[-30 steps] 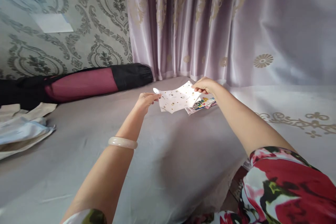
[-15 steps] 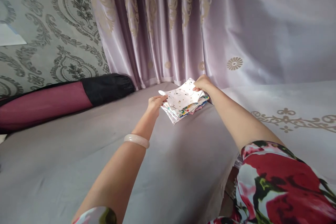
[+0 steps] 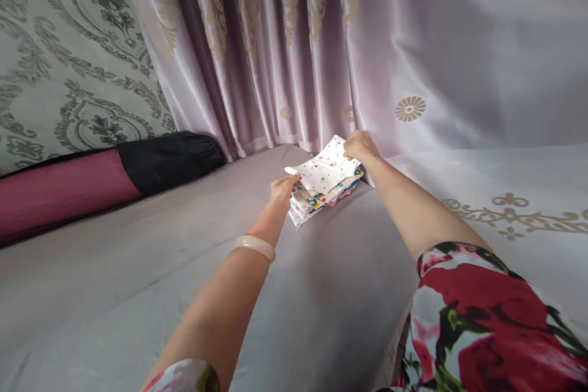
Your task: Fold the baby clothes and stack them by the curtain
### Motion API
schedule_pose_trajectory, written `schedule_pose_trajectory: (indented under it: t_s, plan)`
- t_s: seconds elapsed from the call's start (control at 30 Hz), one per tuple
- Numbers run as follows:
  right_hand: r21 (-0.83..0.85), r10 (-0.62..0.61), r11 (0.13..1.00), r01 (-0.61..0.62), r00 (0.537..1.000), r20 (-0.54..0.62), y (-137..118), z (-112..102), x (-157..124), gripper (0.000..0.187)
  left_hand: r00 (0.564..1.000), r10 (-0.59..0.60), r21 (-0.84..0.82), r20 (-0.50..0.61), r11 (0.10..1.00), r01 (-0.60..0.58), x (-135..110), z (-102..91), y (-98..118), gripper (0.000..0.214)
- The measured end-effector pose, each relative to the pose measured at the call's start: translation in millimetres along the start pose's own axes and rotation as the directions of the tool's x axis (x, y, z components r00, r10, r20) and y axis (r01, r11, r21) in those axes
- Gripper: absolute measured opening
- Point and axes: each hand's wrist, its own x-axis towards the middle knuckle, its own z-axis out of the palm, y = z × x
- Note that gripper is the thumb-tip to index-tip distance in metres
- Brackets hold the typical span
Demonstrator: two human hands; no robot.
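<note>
A white folded cloth (image 3: pixel 324 166) with small printed figures lies on top of a stack of folded cloths (image 3: pixel 316 203) in several colours. My left hand (image 3: pixel 285 187) pinches its near left corner, thumb and fingers closed. At the opposite right edge, my right hand (image 3: pixel 359 146) is closed around the cloth, its fingertips partly hidden. The stack rests on a grey bed sheet (image 3: pixel 229 288). A pale bangle (image 3: pixel 255 248) circles my left wrist.
A long maroon and black rolled bag (image 3: pixel 169 162) lies along the patterned wall on the left. Lilac curtains (image 3: pixel 271 73) hang directly behind the stack. On the right, white embroidered fabric (image 3: pixel 514 196) reaches the bed.
The view has shifted slightly to the right. My left hand sits a little lower against the stack, and the top cloth looks flatter and more taut between both hands.
</note>
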Motion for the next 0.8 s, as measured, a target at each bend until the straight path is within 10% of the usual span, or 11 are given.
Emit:
schedule_pose_trajectory:
  t_s: [0.57,0.7,0.8]
  plan:
    - [-0.098,0.058,0.994,-0.058,0.998,-0.001,8.5,39.0,19.7,0.025,1.000,-0.028,0.235,-0.004,0.972,0.028,13.0,-12.8,-29.7,0.025]
    - [-0.140,0.037,0.989,-0.041,0.999,-0.029,9.0,45.4,17.1,0.031,0.971,0.238,0.476,-0.007,0.855,-0.206,10.2,-18.2,-34.7,0.024]
    - [-0.195,-0.001,0.981,-0.011,0.998,-0.063,8.8,51.6,13.7,0.034,0.838,0.522,0.655,0.158,0.580,-0.484,1.3,-19.0,-36.5,0.026]
